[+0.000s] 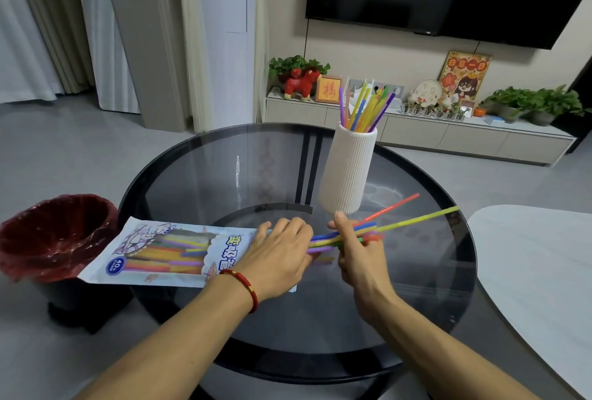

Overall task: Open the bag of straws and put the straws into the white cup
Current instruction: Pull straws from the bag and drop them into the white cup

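Note:
The printed straw bag [166, 249] lies flat on the round glass table [224, 175], its open end to the right, with coloured straws still showing inside. My left hand [278, 255] presses down on the bag's open end. My right hand [358, 246] is closed around a bunch of coloured straws [413, 220] that stick out to the right, their other ends still near the bag's mouth. The white ribbed cup [349, 172] stands just behind my right hand and holds several straws [365, 108] upright.
A dark red-lined waste bin [54, 236] stands on the floor at the table's left edge, under the bag's far end. A white table [541, 271] sits to the right. A TV cabinet with plants and ornaments [416, 124] runs along the back wall.

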